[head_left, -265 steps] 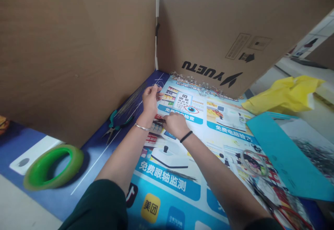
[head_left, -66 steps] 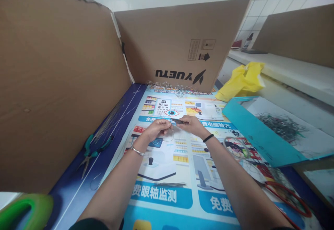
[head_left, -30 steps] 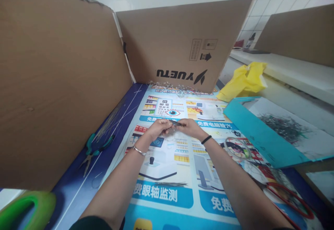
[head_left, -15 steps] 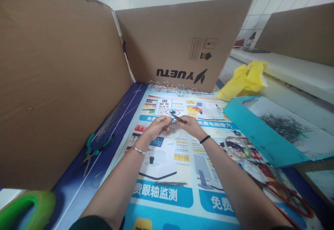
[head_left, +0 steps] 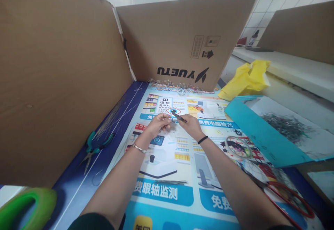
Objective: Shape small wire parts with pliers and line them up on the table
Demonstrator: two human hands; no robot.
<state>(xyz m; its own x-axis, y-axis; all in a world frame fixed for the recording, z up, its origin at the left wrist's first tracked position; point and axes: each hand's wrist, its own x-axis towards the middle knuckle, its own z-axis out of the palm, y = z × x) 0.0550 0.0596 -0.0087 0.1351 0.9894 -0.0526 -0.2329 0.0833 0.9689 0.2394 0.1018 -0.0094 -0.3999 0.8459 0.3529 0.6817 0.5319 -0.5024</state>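
Near the middle of the printed sheet, my right hand [head_left: 192, 125] is closed around a slim, dark, pointed tool [head_left: 178, 117], which looks like pliers or tweezers. Its tip points up and left, over the printed eye. Just left of it, my left hand [head_left: 159, 124] pinches a small piece of thin wire work [head_left: 173, 121], whose shape is too fine to make out. The tool's tip is close to that piece; I cannot tell whether they touch. Below my hands, a bundle of thin wires [head_left: 171, 182] lies on the printed sheet [head_left: 159, 209].
Teal-handled pliers [head_left: 92, 149] and long wires [head_left: 111, 118] lie at left, near green tape [head_left: 49, 205]. Cardboard panels [head_left: 177, 42] stand at left and back, with small wire pieces [head_left: 180, 85] along the base. At right are red-handled scissors [head_left: 289, 191], a wire coil [head_left: 238, 146], a teal folder [head_left: 261, 136] and a yellow bag [head_left: 245, 79].
The dark tool's tip has shifted slightly, and the wire piece at my left fingertips shows more clearly. Both hands keep their grips. The whole view has moved a little.
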